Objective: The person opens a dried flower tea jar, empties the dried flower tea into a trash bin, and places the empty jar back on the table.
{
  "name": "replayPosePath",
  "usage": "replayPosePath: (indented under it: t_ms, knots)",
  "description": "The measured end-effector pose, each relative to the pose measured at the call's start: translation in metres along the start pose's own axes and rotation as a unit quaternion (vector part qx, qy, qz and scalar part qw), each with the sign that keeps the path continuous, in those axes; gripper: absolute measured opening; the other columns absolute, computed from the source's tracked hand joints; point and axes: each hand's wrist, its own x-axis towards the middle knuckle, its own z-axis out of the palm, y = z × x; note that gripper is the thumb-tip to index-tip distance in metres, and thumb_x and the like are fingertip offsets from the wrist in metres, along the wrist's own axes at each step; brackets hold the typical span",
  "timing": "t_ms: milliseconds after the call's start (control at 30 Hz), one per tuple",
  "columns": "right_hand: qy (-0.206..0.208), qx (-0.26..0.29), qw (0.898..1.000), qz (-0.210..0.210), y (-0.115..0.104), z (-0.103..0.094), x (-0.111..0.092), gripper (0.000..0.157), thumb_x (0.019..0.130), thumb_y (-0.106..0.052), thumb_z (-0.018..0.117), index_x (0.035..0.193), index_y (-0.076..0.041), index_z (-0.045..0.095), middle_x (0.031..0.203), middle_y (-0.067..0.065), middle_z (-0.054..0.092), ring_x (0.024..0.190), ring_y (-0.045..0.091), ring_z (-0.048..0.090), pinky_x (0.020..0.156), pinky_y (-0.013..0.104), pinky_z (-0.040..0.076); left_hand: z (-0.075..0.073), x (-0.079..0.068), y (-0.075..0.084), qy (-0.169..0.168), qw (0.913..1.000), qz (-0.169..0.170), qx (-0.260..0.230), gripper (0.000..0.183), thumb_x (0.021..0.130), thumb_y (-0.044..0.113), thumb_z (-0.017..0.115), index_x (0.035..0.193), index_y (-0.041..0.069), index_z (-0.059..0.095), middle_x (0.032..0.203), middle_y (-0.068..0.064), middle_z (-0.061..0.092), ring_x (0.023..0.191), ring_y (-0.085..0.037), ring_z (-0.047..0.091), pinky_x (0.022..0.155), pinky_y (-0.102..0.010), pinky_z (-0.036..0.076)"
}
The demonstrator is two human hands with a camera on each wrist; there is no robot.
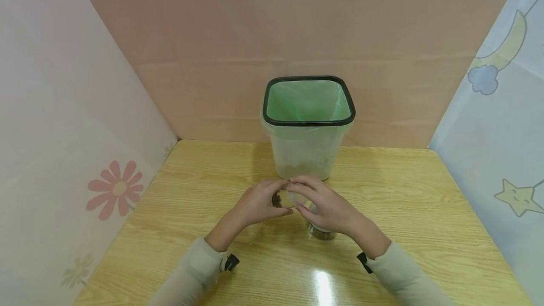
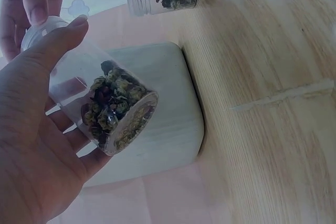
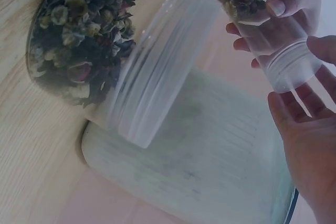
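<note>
My left hand (image 1: 260, 202) grips a clear plastic jar (image 2: 79, 61) round its body, thumb on one side and fingers on the other. Dried flower buds (image 2: 116, 103) lie in the jar's bottom end, which tilts toward the left. At the other end, the thumb and fingers of my right hand (image 1: 329, 207) hold the clear lid (image 3: 295, 67). The lid sits on the jar's mouth; whether it is screwed tight I cannot tell. Below the right hand a second lidded jar (image 1: 321, 233) of dried buds stands upright on the table, partly hidden by that hand.
Behind the hands stands a whitish bin (image 1: 303, 155) with a black rim and a green liner (image 1: 306, 100). The wooden table (image 1: 408, 211) has a pale torn strip (image 2: 283, 96) on its surface. Printed cloth walls (image 1: 51, 107) enclose the sides.
</note>
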Motion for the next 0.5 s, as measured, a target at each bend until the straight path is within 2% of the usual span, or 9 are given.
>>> replayPosePath:
  t_ms: [100,200,300,500]
  knots:
    - [-0.002,0.002,1.000,-0.015,0.002,0.000,-0.001,0.053,0.082,-0.004,0.081,0.131,-0.009,0.061,0.134,0.015,0.056,0.121,0.027,0.059,0.095,0.039,0.055,0.000,0.000,0.000,-0.001,1.0000,0.003,-0.005,0.066,0.085,0.045,0.081,0.140,0.017,0.059,0.121,0.005,0.068,0.082,-0.004,0.058,0.069,-0.021,0.051]
    - [-0.009,0.007,1.000,-0.008,0.002,-0.001,-0.002,0.053,0.083,-0.004,0.081,0.132,-0.009,0.061,0.136,0.015,0.055,0.123,0.027,0.058,0.095,0.040,0.055,-0.001,0.001,0.000,-0.001,0.9999,0.006,-0.009,0.065,0.085,0.045,0.081,0.140,0.017,0.059,0.120,0.004,0.069,0.082,-0.005,0.058,0.069,-0.021,0.051]
    - [-0.019,0.014,0.999,0.022,-0.002,-0.004,-0.002,0.054,0.085,-0.007,0.080,0.135,-0.009,0.060,0.140,0.014,0.053,0.126,0.028,0.056,0.097,0.043,0.054,-0.001,0.001,0.001,-0.002,1.0000,0.005,-0.004,0.067,0.085,0.045,0.081,0.140,0.016,0.058,0.122,0.002,0.069,0.085,-0.005,0.060,0.071,-0.022,0.053]
    - [-0.016,0.003,0.993,0.113,-0.008,-0.006,0.001,0.056,0.090,-0.019,0.075,0.141,-0.009,0.056,0.145,0.011,0.051,0.129,0.030,0.054,0.099,0.048,0.053,0.000,0.003,0.002,0.007,0.9999,-0.001,0.010,0.066,0.085,0.047,0.080,0.138,0.014,0.059,0.118,0.001,0.070,0.084,-0.007,0.064,0.071,-0.024,0.055]
